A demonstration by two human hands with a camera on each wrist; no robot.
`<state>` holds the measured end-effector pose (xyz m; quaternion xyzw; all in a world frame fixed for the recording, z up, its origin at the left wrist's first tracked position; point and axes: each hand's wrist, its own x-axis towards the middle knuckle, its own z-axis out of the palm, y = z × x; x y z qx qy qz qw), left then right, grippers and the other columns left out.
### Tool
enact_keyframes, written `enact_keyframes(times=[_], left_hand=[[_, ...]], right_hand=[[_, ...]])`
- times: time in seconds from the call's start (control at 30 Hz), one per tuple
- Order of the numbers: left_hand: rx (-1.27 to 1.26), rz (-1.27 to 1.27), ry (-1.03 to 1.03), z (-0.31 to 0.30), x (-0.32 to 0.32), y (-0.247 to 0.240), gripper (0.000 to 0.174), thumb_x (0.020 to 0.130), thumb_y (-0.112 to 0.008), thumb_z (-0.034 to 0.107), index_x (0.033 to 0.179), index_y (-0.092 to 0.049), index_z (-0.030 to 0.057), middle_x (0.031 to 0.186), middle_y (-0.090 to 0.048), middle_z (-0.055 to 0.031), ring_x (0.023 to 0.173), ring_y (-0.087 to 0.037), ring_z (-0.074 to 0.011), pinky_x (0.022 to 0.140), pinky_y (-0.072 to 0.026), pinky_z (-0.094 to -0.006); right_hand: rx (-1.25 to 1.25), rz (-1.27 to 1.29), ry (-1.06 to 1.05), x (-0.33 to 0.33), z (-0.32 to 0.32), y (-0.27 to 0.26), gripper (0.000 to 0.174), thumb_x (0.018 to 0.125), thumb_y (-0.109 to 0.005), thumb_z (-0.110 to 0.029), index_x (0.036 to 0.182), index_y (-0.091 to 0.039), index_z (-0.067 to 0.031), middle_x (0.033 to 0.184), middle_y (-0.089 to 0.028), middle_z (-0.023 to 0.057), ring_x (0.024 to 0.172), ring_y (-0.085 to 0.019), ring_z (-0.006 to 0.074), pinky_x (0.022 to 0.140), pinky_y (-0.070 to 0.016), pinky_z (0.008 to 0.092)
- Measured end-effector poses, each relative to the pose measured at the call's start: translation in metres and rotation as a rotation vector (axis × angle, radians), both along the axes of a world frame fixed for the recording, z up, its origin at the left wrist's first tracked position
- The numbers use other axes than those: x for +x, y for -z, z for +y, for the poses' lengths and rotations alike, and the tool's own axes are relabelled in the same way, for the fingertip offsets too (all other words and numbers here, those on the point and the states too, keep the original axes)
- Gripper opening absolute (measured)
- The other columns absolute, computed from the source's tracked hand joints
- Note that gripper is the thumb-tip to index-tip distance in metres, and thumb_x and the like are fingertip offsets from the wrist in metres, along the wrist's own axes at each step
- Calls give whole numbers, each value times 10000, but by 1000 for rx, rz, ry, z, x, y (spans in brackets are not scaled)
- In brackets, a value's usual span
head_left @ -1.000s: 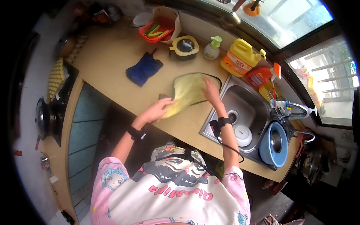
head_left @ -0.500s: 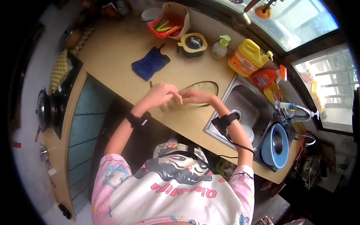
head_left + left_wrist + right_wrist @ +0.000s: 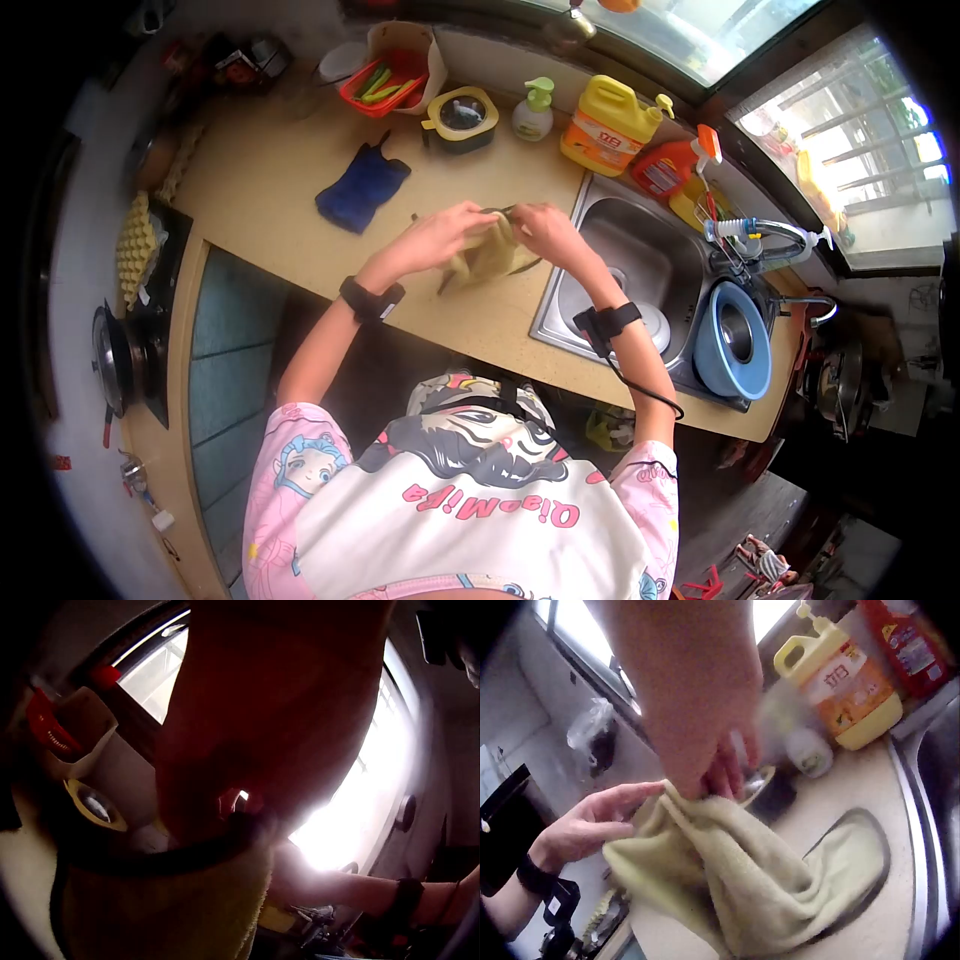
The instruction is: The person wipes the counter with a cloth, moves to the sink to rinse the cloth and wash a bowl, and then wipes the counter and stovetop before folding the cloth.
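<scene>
A pale yellow-green cloth (image 3: 742, 889) with a dark edging hangs in folds between my two hands, and its lower part lies on the counter. My left hand (image 3: 435, 240) pinches its upper edge between thumb and fingers. Close beside it, my right hand (image 3: 550, 232) grips the same edge with curled fingers. In the left wrist view the cloth (image 3: 165, 904) falls from the left hand with its dark edging along the top; that hand is mostly in shadow there. Back and left of the hands, a folded dark blue cloth (image 3: 362, 190) lies on the counter.
To the right is a steel sink (image 3: 560, 300) with a white dish (image 3: 655, 325) and a blue basin (image 3: 705, 350). Behind stand a yellow-rimmed pot (image 3: 462, 118), a pump bottle (image 3: 533, 115), a yellow detergent jug (image 3: 605, 125) and a red basket (image 3: 350, 95) of vegetables.
The cloth was spread flat on the counter with a hand at each side. The hands came together over it, and its edge is now lifted and gathered between them.
</scene>
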<state>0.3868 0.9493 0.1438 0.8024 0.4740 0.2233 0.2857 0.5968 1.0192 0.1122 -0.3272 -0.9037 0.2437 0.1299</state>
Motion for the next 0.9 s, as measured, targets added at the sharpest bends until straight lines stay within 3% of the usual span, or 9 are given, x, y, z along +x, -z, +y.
enact_keyframes(times=[0.07,0.2,0.3,0.33,0.5,0.57,0.6,0.77,0.9], left_hand=[[-39,-59,-61,-3,0,-7,499,757,-510,-6,1229,-472,155,1054,-539,-116,816,-573,-279,709,-446,-342],[-316,-166,-156,-4,-4,-19,547,715,-643,39,1223,-468,140,987,-571,-122,776,-583,-289,703,-447,-359],[-57,-135,30,-8,-6,5,553,688,-674,62,1202,-480,118,886,-595,-151,729,-580,-294,674,-449,-365],[-49,-63,9,-10,-7,9,411,709,-671,132,1099,-552,83,783,-595,-175,716,-570,-304,644,-446,-369],[-73,105,-242,-15,-12,4,249,762,-632,275,854,-636,43,687,-583,-165,665,-556,-327,600,-437,-365],[181,65,-378,-16,-18,-2,240,756,-641,268,847,-636,45,665,-563,-169,622,-548,-326,558,-419,-360],[36,118,-446,-19,-21,-15,194,725,-621,208,857,-626,65,711,-593,-149,665,-569,-324,576,-444,-378],[156,147,-435,-38,-22,-63,225,696,-661,232,814,-615,46,714,-585,-154,662,-564,-317,558,-432,-355],[168,-18,-390,-36,-17,-79,267,692,-700,225,716,-567,-5,587,-503,-133,503,-448,-236,496,-361,-300]], right_hand=[[249,123,67,7,2,-10,102,753,-532,-121,767,-514,-21,669,-564,130,714,-564,286,726,-429,366],[295,278,106,17,-4,-39,120,751,-550,-96,822,-483,-27,711,-563,108,755,-571,268,803,-410,361],[477,170,125,22,-13,-60,112,755,-556,-85,833,-497,-32,736,-567,107,754,-579,257,779,-427,356],[479,168,124,24,-14,-64,112,755,-556,-85,833,-497,-32,736,-567,107,754,-579,257,779,-427,356],[682,116,419,48,-20,-80,139,771,-601,-147,861,-521,-79,731,-528,43,661,-573,195,533,-455,299],[808,17,430,63,-22,-85,185,760,-631,-230,815,-516,-96,679,-490,33,614,-552,178,502,-434,303],[811,-32,436,72,-25,-88,207,753,-638,-252,779,-506,-94,663,-486,30,609,-547,174,495,-428,302],[756,-66,526,103,-51,-110,362,702,-682,-336,605,-452,-75,549,-444,37,532,-512,188,455,-391,303],[706,5,598,109,-62,-125,368,673,-704,-343,608,-473,-63,554,-474,43,517,-507,203,453,-384,308]])
